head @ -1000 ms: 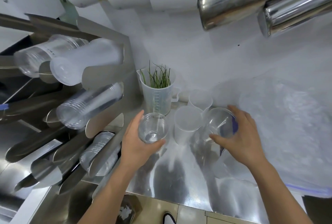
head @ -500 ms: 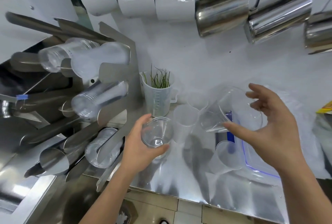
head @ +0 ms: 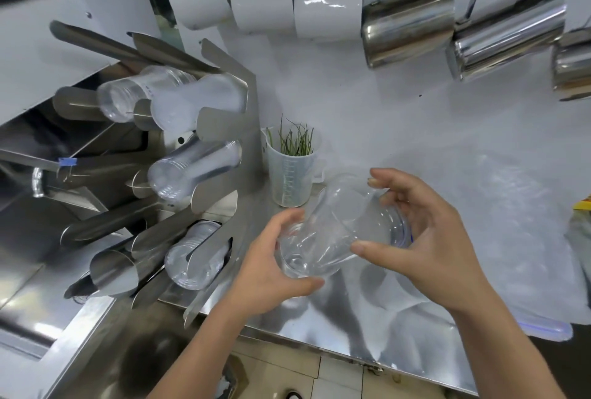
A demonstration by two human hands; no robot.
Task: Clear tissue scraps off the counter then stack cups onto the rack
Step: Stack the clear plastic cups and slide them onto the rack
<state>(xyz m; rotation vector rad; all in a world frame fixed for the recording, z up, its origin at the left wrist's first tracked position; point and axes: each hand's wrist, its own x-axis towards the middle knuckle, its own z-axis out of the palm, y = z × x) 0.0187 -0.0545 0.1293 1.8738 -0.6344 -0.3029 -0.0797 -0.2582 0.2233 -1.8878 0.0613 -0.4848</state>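
My left hand (head: 271,264) holds a small clear plastic cup (head: 295,254) above the steel counter (head: 345,312). My right hand (head: 425,238) holds a larger clear cup (head: 348,222), tilted on its side, its base pushed into the small cup's mouth. Both cups touch between my hands. At the left stands the steel cup rack (head: 224,104) with stacks of clear cups lying in its slots: an upper stack (head: 172,101), a middle stack (head: 192,171) and a lower stack (head: 195,254). No tissue scraps are visible.
A measuring jug (head: 292,171) with green stalks stands just behind my hands. White mugs (head: 326,5) and steel pitchers (head: 409,21) hang on the wall above. A clear plastic sheet (head: 499,207) covers the counter's right side. The counter's front edge runs below my wrists.
My right hand lifted the larger cup off the counter, swung it left and tipped it into the small cup in my left hand. The camera tilted up a little.
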